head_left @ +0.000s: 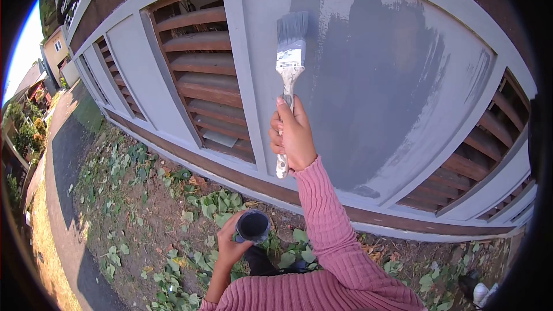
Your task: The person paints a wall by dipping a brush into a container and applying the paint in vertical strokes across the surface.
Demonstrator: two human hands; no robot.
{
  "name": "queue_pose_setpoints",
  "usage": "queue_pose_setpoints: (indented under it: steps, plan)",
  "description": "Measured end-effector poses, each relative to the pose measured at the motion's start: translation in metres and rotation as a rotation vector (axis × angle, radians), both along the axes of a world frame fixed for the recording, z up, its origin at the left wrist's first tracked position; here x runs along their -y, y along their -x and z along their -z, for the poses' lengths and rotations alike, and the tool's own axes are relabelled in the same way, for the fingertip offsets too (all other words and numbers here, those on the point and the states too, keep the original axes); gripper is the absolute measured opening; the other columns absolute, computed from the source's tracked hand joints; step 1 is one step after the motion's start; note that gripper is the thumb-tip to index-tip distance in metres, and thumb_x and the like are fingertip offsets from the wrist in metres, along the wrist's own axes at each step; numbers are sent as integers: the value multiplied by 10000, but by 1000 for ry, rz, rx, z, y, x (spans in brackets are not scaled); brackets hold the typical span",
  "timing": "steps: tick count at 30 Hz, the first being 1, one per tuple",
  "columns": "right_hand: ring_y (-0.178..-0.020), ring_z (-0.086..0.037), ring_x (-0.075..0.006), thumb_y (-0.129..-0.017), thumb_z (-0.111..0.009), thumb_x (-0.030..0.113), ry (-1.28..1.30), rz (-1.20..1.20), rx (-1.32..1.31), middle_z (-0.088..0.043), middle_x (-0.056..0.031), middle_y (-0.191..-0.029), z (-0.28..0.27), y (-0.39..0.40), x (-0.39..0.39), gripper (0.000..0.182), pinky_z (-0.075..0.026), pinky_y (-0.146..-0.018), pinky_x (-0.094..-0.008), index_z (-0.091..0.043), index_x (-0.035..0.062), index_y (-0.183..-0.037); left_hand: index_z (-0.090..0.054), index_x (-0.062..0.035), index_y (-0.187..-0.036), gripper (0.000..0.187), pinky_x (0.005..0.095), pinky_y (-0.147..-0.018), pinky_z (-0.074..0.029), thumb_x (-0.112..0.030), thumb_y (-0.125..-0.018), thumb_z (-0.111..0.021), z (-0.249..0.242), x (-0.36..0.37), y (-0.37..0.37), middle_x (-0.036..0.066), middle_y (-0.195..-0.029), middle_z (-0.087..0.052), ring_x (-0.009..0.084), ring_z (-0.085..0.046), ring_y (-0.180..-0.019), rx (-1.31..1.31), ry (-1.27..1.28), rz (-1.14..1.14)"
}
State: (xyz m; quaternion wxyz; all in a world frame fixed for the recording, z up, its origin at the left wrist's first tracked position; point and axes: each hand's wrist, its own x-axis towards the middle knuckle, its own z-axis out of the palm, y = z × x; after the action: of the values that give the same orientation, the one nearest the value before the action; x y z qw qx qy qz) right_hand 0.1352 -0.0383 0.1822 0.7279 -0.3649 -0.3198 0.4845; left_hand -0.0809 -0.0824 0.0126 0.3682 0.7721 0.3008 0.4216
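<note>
In the head view, the right hand [292,135] is closed around the handle of a paintbrush [290,63], and it holds the brush upright with the bristles on top, pressed flat on the grey panel [374,80] of the fence; this grip low on the handle keeps the fingers away from the wet bristles and gives reach to the upper part of the panel. The panel shows a darker, wet-looking area to the right of the brush, while its edges are paler; the bristles touch the left border of this darker area. The left hand [231,245] is wrapped around a small dark cup [253,226], open side up and held low, near the body; I judge that it is kept level so the content does not spill, and near enough for the brush to dip. On both sides of the panel stand brown wooden slats [199,52], still unpainted; below, the ground [144,196] is bare soil with green leaves.
</note>
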Motion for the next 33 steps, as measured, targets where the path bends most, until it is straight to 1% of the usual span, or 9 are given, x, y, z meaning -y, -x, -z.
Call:
queue_pose_setpoints:
  steps: [3, 10, 12, 15, 21, 24, 26, 29, 33]
  plan:
    - [-349, -228, -21, -912, -422, 266, -115, 39, -6, -296, 53, -559, -15, -13, -11, 122, -183, -286, -176, -368, 158, -926, -573, 21, -1038, 487, 351, -902, -400, -48, -567, -677, 0, -4, 1, 164, -1103, -571, 284, -543, -1042, 1, -37, -3]
    - [-346, -221, -22, -912, -428, 275, -4, 96, -54, -289, 55, -552, 20, 3, 9, 124, -170, -286, -177, -375, 163, -908, -571, 12, -1048, 512, 354, -910, -395, -31, -550, -683, -4, -7, -3, 156, -1101, -574, 284, -536, -1054, 39, -20, -11]
    - [-344, -220, -22, -910, -432, 279, -7, 127, -24, -289, 55, -550, 3, 10, 20, 129, -167, -286, -176, -377, 164, -897, -602, 20, -984, 451, 329, -867, -411, -100, -570, -735, 3, -10, 0, 138, -1063, -591, 236, -561, -994, 22, -16, -8]
    - [-342, -208, -24, -908, -441, 285, -122, 50, -105, -296, 51, -548, -27, -7, 11, 141, -155, -284, -174, -388, 162, -865, -595, 21, -996, 464, 332, -868, -410, -106, -573, -739, 5, -9, 4, 137, -1063, -592, 233, -558, -1000, 41, -25, -18]
    - [-344, -207, -24, -906, -444, 276, -56, -2, -206, -299, 51, -550, 5, -17, 13, 128, -159, -282, -176, -386, 165, -880, -575, 18, -1039, 500, 354, -902, -399, -64, -559, -686, 3, -3, 4, 157, -1091, -579, 278, -549, -1030, 77, -9, -44]
    - [-344, -212, -25, -908, -439, 274, -32, -52, -197, -301, 51, -553, -6, -5, 33, 126, -162, -279, -181, -375, 166, -904, -587, 29, -1008, 484, 323, -867, -408, -103, -568, -741, 9, 0, 5, 133, -1065, -588, 217, -560, -985, 47, 7, -16]
    - [-344, -215, -24, -908, -439, 273, -120, -15, -117, -299, 49, -553, -23, -12, 31, 127, -166, -279, -180, -376, 164, -900, -577, 23, -1026, 483, 351, -900, -399, -58, -559, -674, 2, 3, 4, 163, -1086, -579, 282, -550, -1028, 27, 25, -16]
    - [-343, -220, -21, -909, -436, 275, -131, -48, -247, -298, 50, -552, -23, -42, 12, 132, -168, -279, -178, -375, 159, -890, -574, 23, -1029, 492, 352, -898, -401, -46, -552, -670, -3, 3, 1, 165, -1087, -578, 288, -553, -1024, 38, -8, -25]
    - [-346, -223, -19, -908, -437, 277, -50, -9, -214, -300, 52, -550, 10, -35, 20, 143, -169, -281, -175, -370, 156, -871, -570, 24, -1037, 509, 350, -898, -402, -37, -542, -667, 2, 3, -2, 166, -1089, -576, 288, -551, -1027, 56, 1, -11]
